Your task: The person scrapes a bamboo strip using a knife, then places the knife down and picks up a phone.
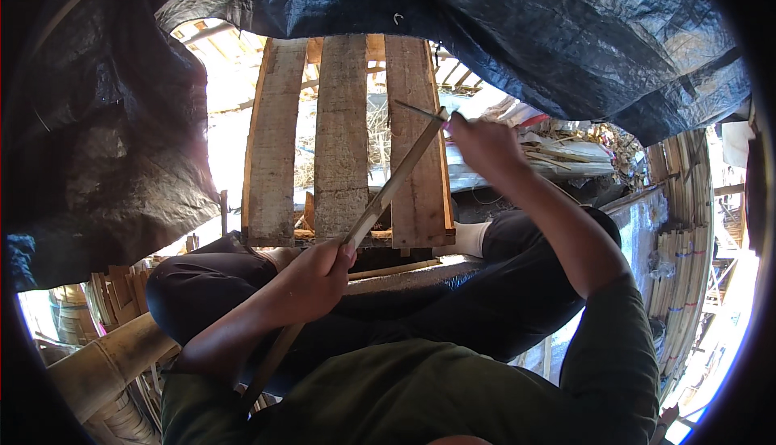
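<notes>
Long strip (pixel 394 181) passes through left hand (pixel 314 282).

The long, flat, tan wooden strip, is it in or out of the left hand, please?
In: the strip passes through the left hand, fingers closed around it, and shows beyond both sides of the fist.

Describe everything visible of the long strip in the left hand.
The strip is long, narrow and nearly straight, pale tan-brown, and looks like bamboo or wood. It slants from upper right to lower left, its upper part passing in front of the wooden slats, its lower part running under the left forearm. The left hand closes around it. The right hand is at its upper end, beside a thin dark pointed piece; contact there is too small to confirm.
</notes>
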Tool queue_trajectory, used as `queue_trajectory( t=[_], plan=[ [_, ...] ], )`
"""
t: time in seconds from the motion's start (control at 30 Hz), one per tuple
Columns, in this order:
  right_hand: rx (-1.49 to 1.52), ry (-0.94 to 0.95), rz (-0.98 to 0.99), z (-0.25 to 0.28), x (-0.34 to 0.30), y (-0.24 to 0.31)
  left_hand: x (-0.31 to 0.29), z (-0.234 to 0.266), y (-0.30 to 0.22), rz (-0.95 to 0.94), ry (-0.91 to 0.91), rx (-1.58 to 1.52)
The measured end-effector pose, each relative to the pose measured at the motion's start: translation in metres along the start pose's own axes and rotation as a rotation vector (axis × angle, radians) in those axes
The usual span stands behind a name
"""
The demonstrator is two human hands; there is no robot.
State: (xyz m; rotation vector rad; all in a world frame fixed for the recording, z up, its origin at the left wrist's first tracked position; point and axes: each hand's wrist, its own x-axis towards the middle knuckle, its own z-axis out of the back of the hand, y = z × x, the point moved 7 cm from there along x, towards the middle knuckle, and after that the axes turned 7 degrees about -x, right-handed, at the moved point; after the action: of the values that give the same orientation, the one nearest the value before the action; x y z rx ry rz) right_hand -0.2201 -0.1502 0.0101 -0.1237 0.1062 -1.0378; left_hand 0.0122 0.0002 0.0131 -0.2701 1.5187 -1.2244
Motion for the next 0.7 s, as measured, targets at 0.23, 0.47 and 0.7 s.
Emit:
queue_trajectory(
  t=[0.23, 0.47, 0.7],
  plan=[
    [0.130, 0.105, 0.210, 0.002, -0.021, 0.057, 0.004, 0.004, 0.000, -0.027, -0.045, 0.119],
    [0.032, 0.038, 0.053, 0.000, 0.000, 0.008, 0.002, 0.003, -0.001, -0.057, -0.011, 0.125],
    [-0.187, 0.207, -0.227, -0.043, 0.003, -0.088, -0.009, 0.008, -0.004, -0.035, -0.056, 0.036]
  ],
)
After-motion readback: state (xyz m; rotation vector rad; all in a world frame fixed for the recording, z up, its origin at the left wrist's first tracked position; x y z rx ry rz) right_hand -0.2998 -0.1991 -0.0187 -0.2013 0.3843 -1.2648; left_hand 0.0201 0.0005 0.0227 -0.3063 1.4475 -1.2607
